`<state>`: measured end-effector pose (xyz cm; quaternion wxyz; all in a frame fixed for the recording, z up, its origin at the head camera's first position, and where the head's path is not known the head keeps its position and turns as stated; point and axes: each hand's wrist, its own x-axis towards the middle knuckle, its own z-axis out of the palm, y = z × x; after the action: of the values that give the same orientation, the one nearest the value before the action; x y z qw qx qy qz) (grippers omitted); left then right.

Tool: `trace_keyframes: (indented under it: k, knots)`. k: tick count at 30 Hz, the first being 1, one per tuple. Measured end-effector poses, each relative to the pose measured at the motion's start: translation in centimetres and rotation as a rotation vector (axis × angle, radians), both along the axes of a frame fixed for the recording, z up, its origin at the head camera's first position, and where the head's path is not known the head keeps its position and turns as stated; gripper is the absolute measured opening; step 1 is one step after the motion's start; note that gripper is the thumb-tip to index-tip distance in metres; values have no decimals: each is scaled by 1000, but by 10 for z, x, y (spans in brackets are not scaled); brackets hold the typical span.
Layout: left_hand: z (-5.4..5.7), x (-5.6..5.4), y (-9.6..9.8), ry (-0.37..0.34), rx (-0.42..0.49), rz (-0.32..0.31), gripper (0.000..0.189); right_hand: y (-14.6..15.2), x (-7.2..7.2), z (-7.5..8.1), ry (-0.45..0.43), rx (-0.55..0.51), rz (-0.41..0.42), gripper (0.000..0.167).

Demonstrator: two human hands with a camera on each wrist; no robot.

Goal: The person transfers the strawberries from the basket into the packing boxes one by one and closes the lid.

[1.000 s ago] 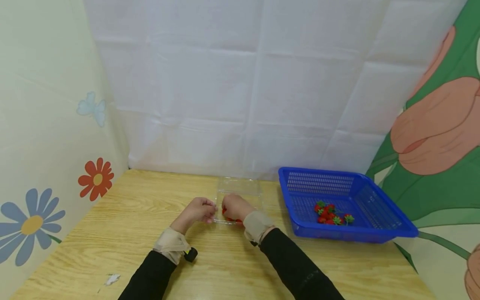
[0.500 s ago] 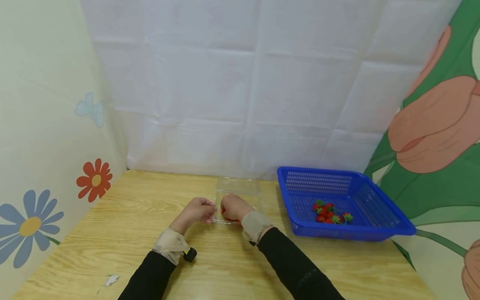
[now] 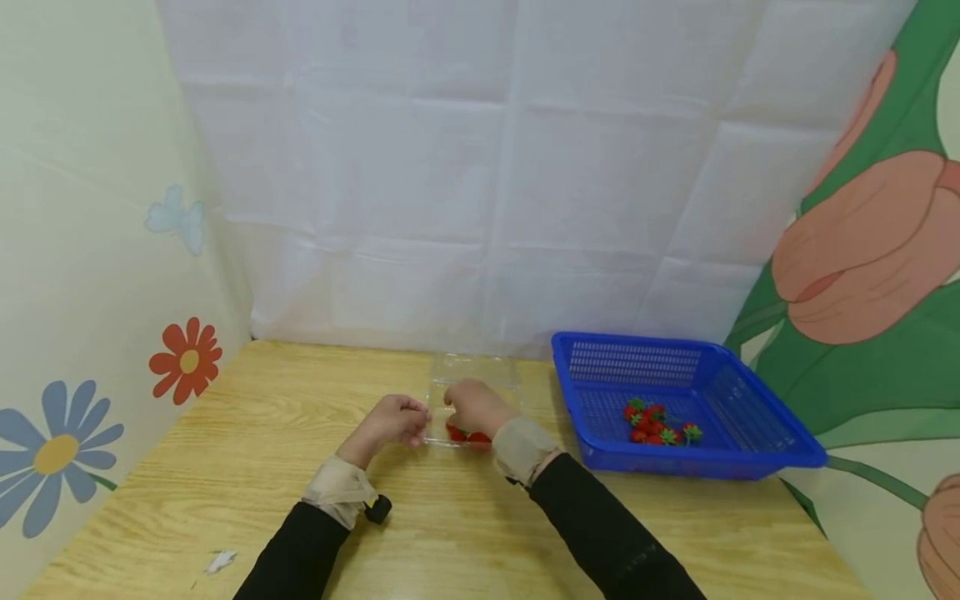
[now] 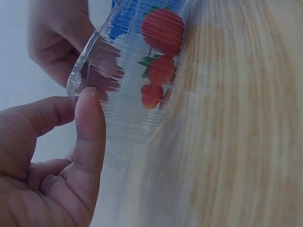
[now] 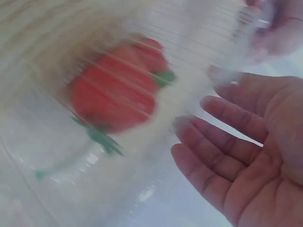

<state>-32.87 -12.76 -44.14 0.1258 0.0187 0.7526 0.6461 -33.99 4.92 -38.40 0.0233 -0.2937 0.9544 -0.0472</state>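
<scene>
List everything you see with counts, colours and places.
Clear plastic box: one, colourless, table middle
Leafy boxed strawberries: at least three, red, box
Perforated plastic basket: one, blue, table right
Leafy basket strawberries: several, red, basket
Woodgrain table: one, yellowish, below
Creased backdrop: one, white, behind
Floral panels: two, multicoloured, sides
Ragged patch: one, whitish, table's near left
Sleeves: two, black, forearms
Wrist wraps: two, beige, wrists
Small device: one, black, left wrist
Left hand: one, pinching box's rim
Right hand: one, at box

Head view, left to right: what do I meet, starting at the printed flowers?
Blue-petalled printed flower → red-petalled printed flower → bare left hand → clear plastic box → blue perforated plastic basket holding red strawberries with green leaves. Bare right hand left out: it overlaps the box.
</scene>
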Motion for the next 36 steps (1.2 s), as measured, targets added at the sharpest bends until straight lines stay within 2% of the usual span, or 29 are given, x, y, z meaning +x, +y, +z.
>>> trace_keyframes:
  k: [13,18,23,25,29,36]
  knots:
    - [2,1,-1,9,-13,-9,14,20,29,59,-29,-35,-8,31]
    - [2,1,-1,8,-13,-10,14,44,40,81,-67,-58,-53,36]
    - [2,1,-2,12,-20,-20,17,82,46,97,-13,-49,-76,36]
    - [1,1,-2,7,-21,-14,17,99,46,101,14,-48,-92,35]
    - [2,0,-2,1,-28,-1,16,131,46,107,12,-45,-159,33]
    - [0,0,-3,14,-36,-14,16,182,46,101,-36,-39,-270,31]
